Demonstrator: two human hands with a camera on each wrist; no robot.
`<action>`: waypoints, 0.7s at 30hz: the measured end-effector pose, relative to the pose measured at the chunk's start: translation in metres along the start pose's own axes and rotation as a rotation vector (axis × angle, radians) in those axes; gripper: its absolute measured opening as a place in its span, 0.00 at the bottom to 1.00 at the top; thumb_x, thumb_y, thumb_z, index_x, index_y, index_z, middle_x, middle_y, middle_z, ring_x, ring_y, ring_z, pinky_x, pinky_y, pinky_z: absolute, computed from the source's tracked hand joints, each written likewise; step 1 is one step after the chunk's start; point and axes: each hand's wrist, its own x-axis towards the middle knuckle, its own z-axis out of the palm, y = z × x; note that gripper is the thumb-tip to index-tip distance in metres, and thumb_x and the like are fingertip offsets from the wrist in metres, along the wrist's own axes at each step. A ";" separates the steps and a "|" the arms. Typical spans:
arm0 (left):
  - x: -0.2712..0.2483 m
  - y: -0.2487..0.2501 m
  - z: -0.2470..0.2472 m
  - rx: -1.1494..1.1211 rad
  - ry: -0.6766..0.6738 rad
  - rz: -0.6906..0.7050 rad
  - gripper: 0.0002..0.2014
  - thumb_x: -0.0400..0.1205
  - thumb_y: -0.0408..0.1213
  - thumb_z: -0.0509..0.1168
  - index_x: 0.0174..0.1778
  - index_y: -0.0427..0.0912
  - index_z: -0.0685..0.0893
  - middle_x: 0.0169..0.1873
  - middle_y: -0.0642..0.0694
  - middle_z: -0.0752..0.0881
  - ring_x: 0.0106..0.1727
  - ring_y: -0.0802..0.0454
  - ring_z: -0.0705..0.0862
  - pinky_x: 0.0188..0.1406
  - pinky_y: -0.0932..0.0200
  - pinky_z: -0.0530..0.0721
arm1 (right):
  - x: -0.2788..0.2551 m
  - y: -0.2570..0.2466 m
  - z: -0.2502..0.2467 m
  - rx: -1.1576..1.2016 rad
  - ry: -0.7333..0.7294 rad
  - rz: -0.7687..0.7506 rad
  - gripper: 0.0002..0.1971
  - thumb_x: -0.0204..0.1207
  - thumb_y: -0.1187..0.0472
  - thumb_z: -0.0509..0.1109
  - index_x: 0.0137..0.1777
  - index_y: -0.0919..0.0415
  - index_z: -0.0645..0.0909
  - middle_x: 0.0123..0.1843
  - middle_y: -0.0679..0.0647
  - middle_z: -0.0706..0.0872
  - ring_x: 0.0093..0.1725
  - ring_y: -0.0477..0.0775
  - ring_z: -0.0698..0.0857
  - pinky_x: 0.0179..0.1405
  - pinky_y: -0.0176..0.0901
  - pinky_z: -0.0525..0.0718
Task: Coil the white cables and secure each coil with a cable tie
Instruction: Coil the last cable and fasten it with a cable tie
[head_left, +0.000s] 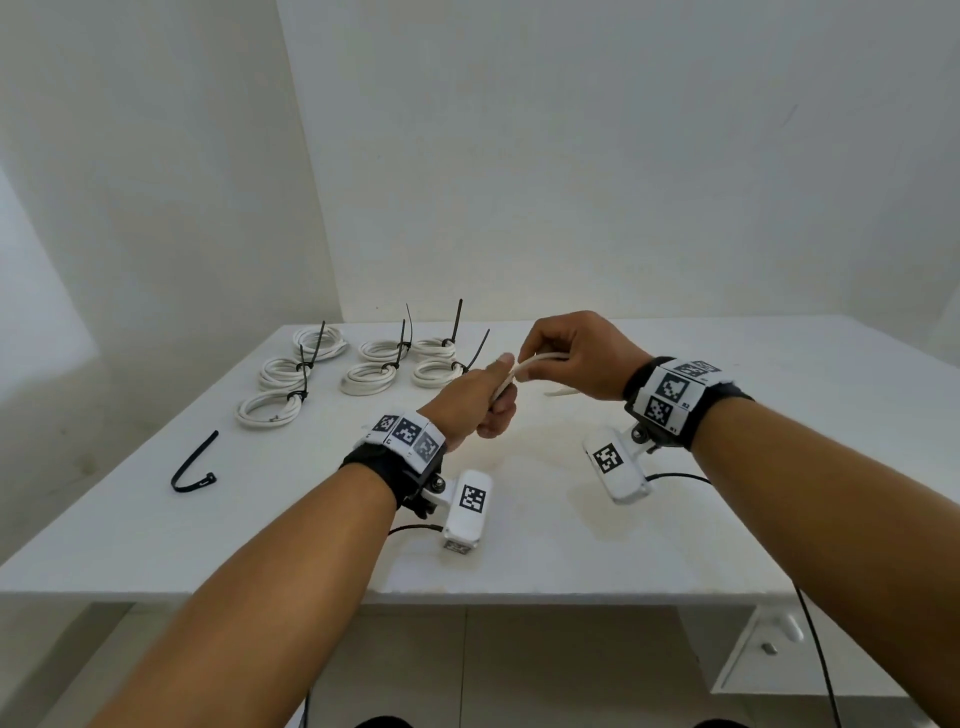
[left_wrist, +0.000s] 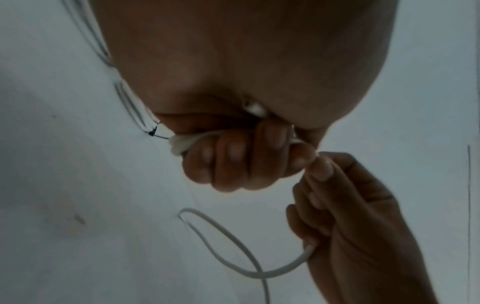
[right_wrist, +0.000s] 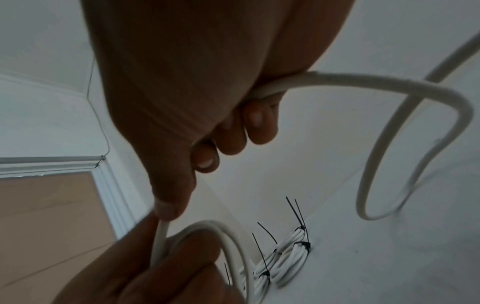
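My left hand is closed in a fist around a partly wound white cable, held above the middle of the white table. In the left wrist view the coiled turns stick out of the fist. My right hand pinches the same cable just right of the left hand. The cable's loose tail hangs in a loop below the right hand down to the table. A loose black cable tie lies bent on the table at the left.
Several finished white coils with upright black cable ties lie in rows at the back left of the table. White walls stand close behind. A white drawer unit sits under the table's front right edge.
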 end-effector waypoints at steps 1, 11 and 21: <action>0.000 0.000 0.001 -0.074 0.008 0.003 0.27 0.90 0.53 0.48 0.25 0.44 0.62 0.18 0.51 0.60 0.22 0.52 0.58 0.23 0.60 0.58 | 0.002 0.002 0.000 -0.002 0.015 0.010 0.03 0.74 0.57 0.80 0.43 0.55 0.89 0.35 0.55 0.90 0.30 0.42 0.79 0.32 0.29 0.75; -0.016 0.019 -0.006 -0.627 -0.077 0.097 0.26 0.86 0.55 0.53 0.22 0.48 0.65 0.15 0.54 0.58 0.16 0.57 0.54 0.17 0.62 0.51 | -0.004 0.033 0.013 0.100 0.062 0.151 0.14 0.86 0.50 0.64 0.51 0.51 0.91 0.25 0.42 0.75 0.25 0.45 0.70 0.32 0.38 0.72; -0.023 0.043 -0.012 -0.806 -0.148 0.271 0.28 0.88 0.55 0.46 0.23 0.49 0.69 0.16 0.53 0.57 0.19 0.54 0.52 0.18 0.61 0.56 | 0.000 0.032 0.024 0.039 0.112 0.096 0.12 0.88 0.52 0.62 0.49 0.47 0.87 0.28 0.43 0.77 0.29 0.40 0.76 0.37 0.37 0.78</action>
